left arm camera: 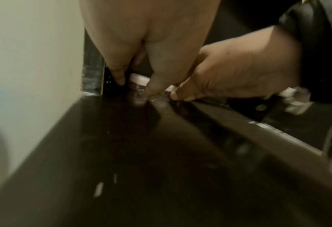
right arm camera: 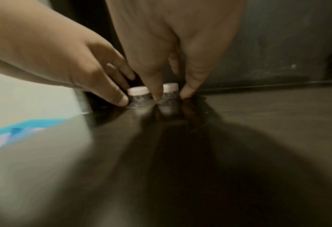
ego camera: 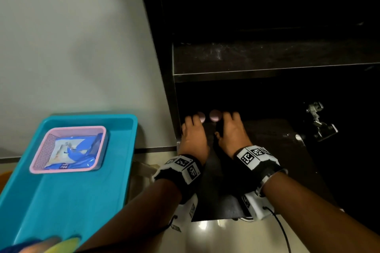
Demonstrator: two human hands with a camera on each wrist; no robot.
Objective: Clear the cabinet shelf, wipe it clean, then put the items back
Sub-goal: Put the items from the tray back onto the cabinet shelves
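Two small clear jars with pink lids stand side by side on the dark lower cabinet shelf (ego camera: 267, 139), near its left wall. My left hand (ego camera: 194, 121) reaches in and pinches the left jar (ego camera: 201, 116) between thumb and fingers. Beside it, my right hand (ego camera: 226, 119) pinches the right jar (ego camera: 215, 115). The right wrist view shows both jars upright, the left jar (right arm camera: 138, 91) against my left thumb and the right jar (right arm camera: 170, 87) between my right hand's fingertips (right arm camera: 188, 93). In the left wrist view my left fingers partly hide the left jar (left arm camera: 138, 78).
A blue tray (ego camera: 61, 201) on my left holds a pink basket (ego camera: 68, 149) with a blue and white packet. An upper dark shelf (ego camera: 267, 59) juts out above the hands. A metal hinge (ego camera: 318, 121) is fixed at the right. Pale wall (ego camera: 72, 47) on the left.
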